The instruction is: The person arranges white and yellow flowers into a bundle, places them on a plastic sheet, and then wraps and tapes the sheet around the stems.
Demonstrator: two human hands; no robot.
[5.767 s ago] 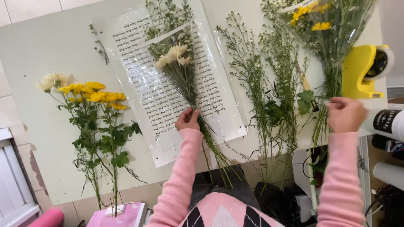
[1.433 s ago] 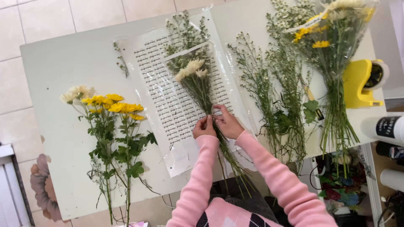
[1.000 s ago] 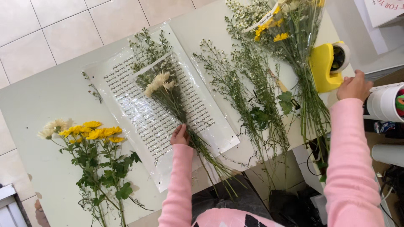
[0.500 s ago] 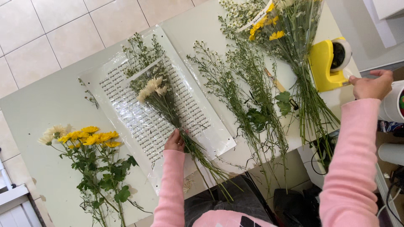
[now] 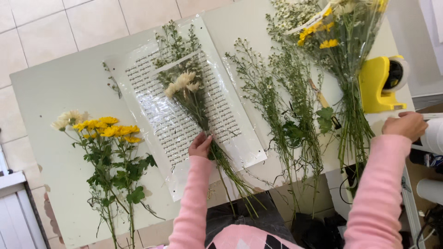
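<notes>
A small bunch point(image 5: 187, 87) of cream flowers and wispy greens lies on a clear plastic wrap sheet point(image 5: 157, 120) printed with rows of dark text, on a pale table point(image 5: 60, 87). My left hand point(image 5: 200, 145) grips this bunch at its stems near the sheet's lower edge. My right hand point(image 5: 406, 125) is far to the right at the table's edge, just below a yellow tape dispenser point(image 5: 380, 85) and beside a white roll point(image 5: 434, 136). Its fingers are curled, and what they hold is hidden.
Yellow and cream chrysanthemums point(image 5: 108, 152) lie at the table's left. Loose green filler sprigs point(image 5: 286, 101) lie right of the sheet. A plastic-wrapped bouquet with yellow flowers point(image 5: 341, 50) lies at the upper right. The floor beyond the table is tiled.
Both hands were together on the stems; then my right hand reached out to the right, past the tape dispenser to the table's edge. My left hand has stayed on the stems.
</notes>
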